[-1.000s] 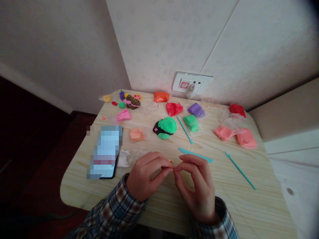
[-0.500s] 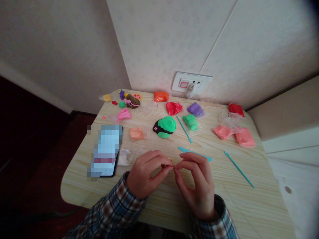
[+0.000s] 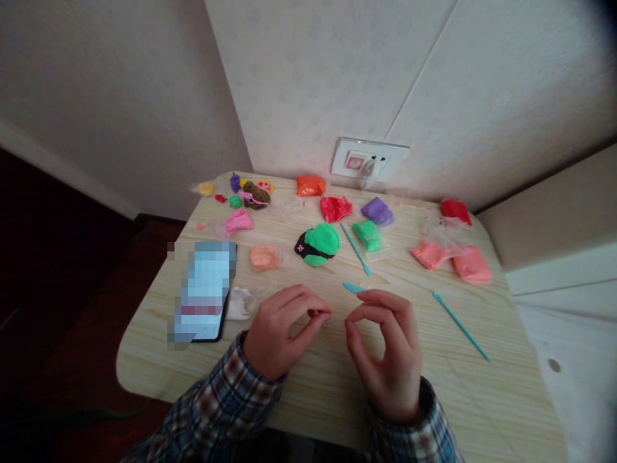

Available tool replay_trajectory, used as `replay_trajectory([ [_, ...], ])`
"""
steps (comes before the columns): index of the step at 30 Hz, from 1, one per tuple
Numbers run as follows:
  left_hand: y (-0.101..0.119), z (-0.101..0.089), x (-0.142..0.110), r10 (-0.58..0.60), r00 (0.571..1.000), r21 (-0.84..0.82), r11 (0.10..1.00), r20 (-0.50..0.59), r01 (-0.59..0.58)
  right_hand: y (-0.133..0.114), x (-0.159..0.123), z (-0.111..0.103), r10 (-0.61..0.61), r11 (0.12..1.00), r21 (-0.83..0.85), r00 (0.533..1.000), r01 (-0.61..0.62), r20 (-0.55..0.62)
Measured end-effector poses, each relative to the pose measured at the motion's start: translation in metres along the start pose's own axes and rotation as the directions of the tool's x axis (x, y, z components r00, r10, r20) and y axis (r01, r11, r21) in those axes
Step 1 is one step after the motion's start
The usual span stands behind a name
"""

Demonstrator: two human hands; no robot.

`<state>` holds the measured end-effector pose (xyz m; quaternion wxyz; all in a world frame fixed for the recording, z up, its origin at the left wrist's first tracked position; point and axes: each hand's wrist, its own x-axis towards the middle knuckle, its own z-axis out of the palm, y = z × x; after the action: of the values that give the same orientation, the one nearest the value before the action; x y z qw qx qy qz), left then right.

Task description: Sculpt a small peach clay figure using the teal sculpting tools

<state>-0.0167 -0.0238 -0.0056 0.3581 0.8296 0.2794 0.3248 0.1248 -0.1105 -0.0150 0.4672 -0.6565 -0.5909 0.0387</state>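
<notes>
Both my hands rest on the pale wooden table (image 3: 463,399) near its front edge, in plaid sleeves. My left hand (image 3: 282,329) has thumb and forefinger pinched together, and whatever sits between them is too small to make out. My right hand (image 3: 388,350) is a few centimetres to its right, thumb and forefinger also pinched, contents unclear. The right hand covers part of a flat teal modelling tool (image 3: 354,288). A green and black clay figure (image 3: 319,244) lies beyond the hands.
A phone (image 3: 205,292) and white clay (image 3: 240,303) lie left of my hands. Two more teal tools (image 3: 355,249) (image 3: 460,326), bagged clay lumps in peach (image 3: 263,258), pink (image 3: 238,222), orange (image 3: 311,186), red (image 3: 336,208), purple (image 3: 377,210), green (image 3: 367,235) and salmon (image 3: 472,265), small clay figures (image 3: 253,194), a wall socket (image 3: 369,159).
My fingertips were touching over a tiny orange bit of clay. They have now drawn apart, left hand to the left and right hand to the right.
</notes>
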Motion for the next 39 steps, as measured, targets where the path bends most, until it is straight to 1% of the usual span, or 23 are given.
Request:
replay_trajectory([
  [2, -0.002, 0.001, 0.0, -0.021, 1.0, 0.033, 0.999, 0.007, 0.02, 0.002, 0.001, -0.002, 0.023, 1.0, -0.004, 0.999, -0.024, -0.03],
  [5, -0.007, 0.004, -0.002, -0.041, 0.997, 0.122, 0.992, 0.067, 0.033, 0.004, 0.001, -0.003, 0.035, 0.999, 0.001, 0.998, -0.035, -0.058],
  [8, -0.011, 0.008, -0.003, -0.057, 0.988, 0.21, 0.977, 0.142, 0.027, 0.004, 0.002, -0.003, 0.036, 0.999, 0.012, 0.998, -0.035, -0.053],
  [10, -0.013, 0.01, -0.004, -0.064, 0.983, 0.257, 0.966, 0.171, 0.018, 0.004, 0.002, -0.003, 0.037, 0.999, 0.014, 0.998, -0.037, -0.048],
  [14, -0.013, 0.012, -0.003, -0.077, 0.981, 0.293, 0.956, 0.179, 0.021, 0.003, 0.002, -0.004, 0.04, 0.999, 0.028, 0.998, -0.038, -0.052],
  [17, -0.011, 0.01, 0.0, -0.097, 0.987, 0.222, 0.973, 0.127, 0.067, 0.003, 0.001, -0.004, 0.037, 0.999, 0.041, 0.998, -0.035, -0.054],
  [21, -0.004, 0.004, 0.004, -0.152, 0.986, -0.002, 0.988, 0.067, 0.152, 0.004, 0.001, -0.004, 0.045, 0.995, 0.089, 0.998, -0.04, -0.053],
  [25, 0.0, -0.002, 0.008, -0.19, 0.981, -0.236, 0.952, 0.05, 0.196, 0.001, 0.001, -0.002, 0.053, 0.991, 0.126, 0.998, -0.049, -0.028],
  [28, 0.0, -0.004, 0.008, -0.224, 0.972, -0.351, 0.907, 0.065, 0.233, -0.002, 0.001, -0.002, 0.05, 0.992, 0.12, 0.999, -0.049, -0.005],
  [33, -0.002, -0.005, 0.008, -0.242, 0.966, -0.424, 0.868, 0.096, 0.259, -0.002, 0.001, -0.002, 0.041, 0.992, 0.116, 0.999, -0.041, 0.004],
  [39, -0.003, -0.004, 0.006, -0.217, 0.97, -0.421, 0.874, 0.113, 0.245, -0.004, 0.002, -0.003, 0.031, 0.992, 0.123, 0.999, -0.032, 0.013],
])
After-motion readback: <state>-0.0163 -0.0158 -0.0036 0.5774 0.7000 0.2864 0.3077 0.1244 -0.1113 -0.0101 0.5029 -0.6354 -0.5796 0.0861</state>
